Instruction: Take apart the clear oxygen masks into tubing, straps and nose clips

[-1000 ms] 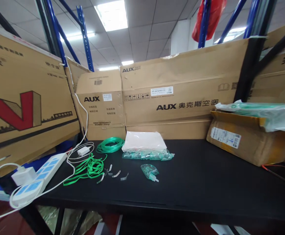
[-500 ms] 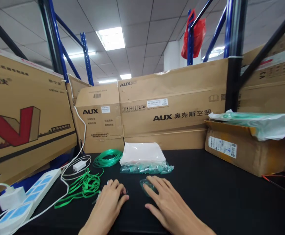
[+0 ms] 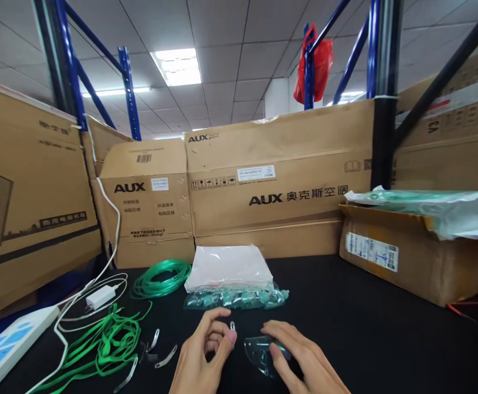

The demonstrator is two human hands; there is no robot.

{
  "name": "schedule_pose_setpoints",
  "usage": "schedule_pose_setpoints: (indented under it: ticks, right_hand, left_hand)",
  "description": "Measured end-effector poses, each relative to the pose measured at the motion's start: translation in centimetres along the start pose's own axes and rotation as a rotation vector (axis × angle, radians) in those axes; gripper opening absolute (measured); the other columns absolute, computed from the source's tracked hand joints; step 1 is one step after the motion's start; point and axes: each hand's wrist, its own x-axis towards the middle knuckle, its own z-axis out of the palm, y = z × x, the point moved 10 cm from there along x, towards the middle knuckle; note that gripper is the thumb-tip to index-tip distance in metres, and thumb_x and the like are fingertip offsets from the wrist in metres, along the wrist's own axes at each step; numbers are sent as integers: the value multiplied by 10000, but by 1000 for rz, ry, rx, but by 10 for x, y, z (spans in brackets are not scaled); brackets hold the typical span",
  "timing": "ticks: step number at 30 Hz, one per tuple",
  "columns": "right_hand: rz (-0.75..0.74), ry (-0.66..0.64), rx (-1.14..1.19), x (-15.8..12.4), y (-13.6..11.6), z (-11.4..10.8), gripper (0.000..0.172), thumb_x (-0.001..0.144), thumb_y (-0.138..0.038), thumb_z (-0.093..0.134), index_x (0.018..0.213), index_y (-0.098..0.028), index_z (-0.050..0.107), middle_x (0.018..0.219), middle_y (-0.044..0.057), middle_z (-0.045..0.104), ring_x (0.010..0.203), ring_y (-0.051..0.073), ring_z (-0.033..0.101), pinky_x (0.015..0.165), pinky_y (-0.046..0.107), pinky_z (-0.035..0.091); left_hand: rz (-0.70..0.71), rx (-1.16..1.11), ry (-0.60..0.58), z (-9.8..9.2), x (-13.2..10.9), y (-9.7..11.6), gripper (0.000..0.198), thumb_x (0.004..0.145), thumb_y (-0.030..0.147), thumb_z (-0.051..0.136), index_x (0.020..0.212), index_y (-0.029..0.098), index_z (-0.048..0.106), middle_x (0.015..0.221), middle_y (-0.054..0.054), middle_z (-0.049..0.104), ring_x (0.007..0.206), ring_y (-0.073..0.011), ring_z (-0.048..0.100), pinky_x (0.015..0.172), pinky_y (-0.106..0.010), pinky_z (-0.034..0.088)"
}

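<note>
My left hand (image 3: pixel 206 350) is closed, pinching a small slotted metal strip (image 3: pixel 233 326) between thumb and fingers, its upper end showing. A transparent, green-tinted plastic face mask (image 3: pixel 257 354) lies on the black tabletop, partly hidden by my right hand (image 3: pixel 300 355). That hand's thumb and fingers grip the mask's right side. Left of my left hand are several loose metal strips (image 3: pixel 166 357), bent and shiny. Beside them lies a tangle of green elastic cord (image 3: pixel 118 342).
Behind my hands lie a white packet (image 3: pixel 228 268) and a clear bag of greenish parts (image 3: pixel 231 298). Coiled green tubing (image 3: pixel 161 278), a white charger (image 3: pixel 100 297) and a power strip (image 3: pixel 15 339) are at left. An open carton (image 3: pixel 411 257) stands right; large cardboard boxes (image 3: pixel 263 213) wall the back.
My left hand has lifted from the tabletop with a metal strip pinched in it. My right hand now grips the mask's right side. The view has shifted rightward.
</note>
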Motion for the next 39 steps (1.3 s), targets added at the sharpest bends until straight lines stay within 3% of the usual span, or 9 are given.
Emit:
schedule_pose_setpoints:
  ticks: [5,10,17,22,28,32,35,39]
  right_hand:
    - [36,-163,62,4,-14,14,336,961,-280,677,1284,-215,739,1146,96,757,1044,260,760,932,348,617]
    - [40,-150,299,5,-22,19,359,944,-247,711,1300,-290,727,1187,43,780,1090,220,745,974,299,578]
    - [100,-142,411,-2,-17,22,352,892,-229,720,1235,-297,758,1112,25,816,1004,225,776,913,302,601]
    - [123,-150,424,-2,-16,21,332,850,-237,757,1174,-299,794,1092,28,829,996,241,782,918,320,599]
    - [138,-156,518,-1,-15,21,324,846,-227,756,1157,-302,805,1077,26,834,998,235,785,914,306,604]
    - [174,-116,546,-3,-12,20,305,837,-234,769,1126,-317,816,1083,14,835,1021,235,782,909,291,606]
    - [193,-107,563,-4,-11,22,277,847,-264,770,1116,-306,818,1083,22,837,1027,240,782,906,298,612]
    - [218,-142,588,-3,-12,26,258,863,-304,769,1114,-266,815,1060,40,842,989,243,791,888,313,625]
  left_hand:
    - [-37,-69,-32,-4,-11,15,440,903,627,708,1100,250,821,896,-24,714,836,-179,689,801,-236,571]
    - [-113,-212,-66,-2,-12,11,457,816,611,814,1078,239,847,961,-49,751,939,-210,712,865,-255,580]
    - [-194,-270,-206,11,-16,3,598,750,629,863,1178,214,817,869,-37,752,865,-202,705,847,-281,551]
    - [-103,-145,-227,9,-13,0,482,823,649,793,1096,255,845,848,-13,694,774,-157,628,735,-234,481]
    - [-60,105,-343,18,-14,-8,517,960,664,592,1160,253,834,949,-57,715,816,-196,612,715,-266,427]
    - [-75,205,-432,24,-18,-1,537,1029,617,480,1120,237,849,907,-56,704,812,-208,607,701,-281,409]
    - [-78,201,-465,25,-20,7,488,1040,566,493,1163,241,834,984,-65,730,881,-224,635,762,-286,440]
    - [-79,198,-420,20,-18,12,447,1009,551,569,1213,238,812,1000,-66,740,928,-235,652,818,-287,477]
